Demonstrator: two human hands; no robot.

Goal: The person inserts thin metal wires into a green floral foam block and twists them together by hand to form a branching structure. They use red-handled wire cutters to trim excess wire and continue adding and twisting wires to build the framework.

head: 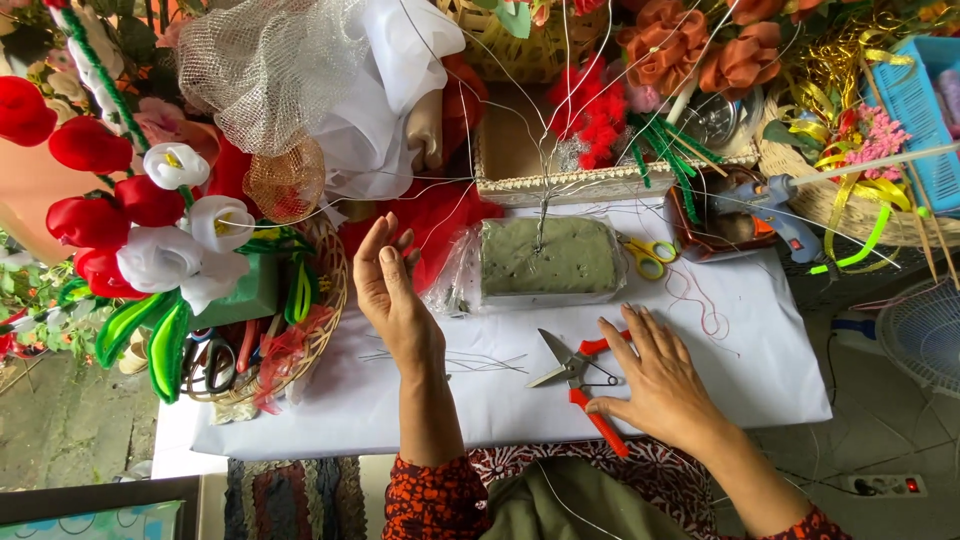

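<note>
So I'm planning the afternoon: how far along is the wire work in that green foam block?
Done: thin wire stems already stand in the green foam block. In hand: the right hand rests on the red-handled cutters; the left hand is raised, empty-looking. Left: cut wires lie loose on the white cloth, and the stems look bare.

Two hands show: the left hand (392, 290) and the right hand (655, 385). One pair of red-handled wire cutters (583, 380) lies on the white cloth (760, 350), with one pair of yellow-handled scissors (650, 257), one green floral foam block (548, 256) and one blue glue gun (775, 215). Three white fabric flowers (178, 225) stand among about five red ones (90, 145). Two orange fabric roses (700, 50) sit behind.
</note>
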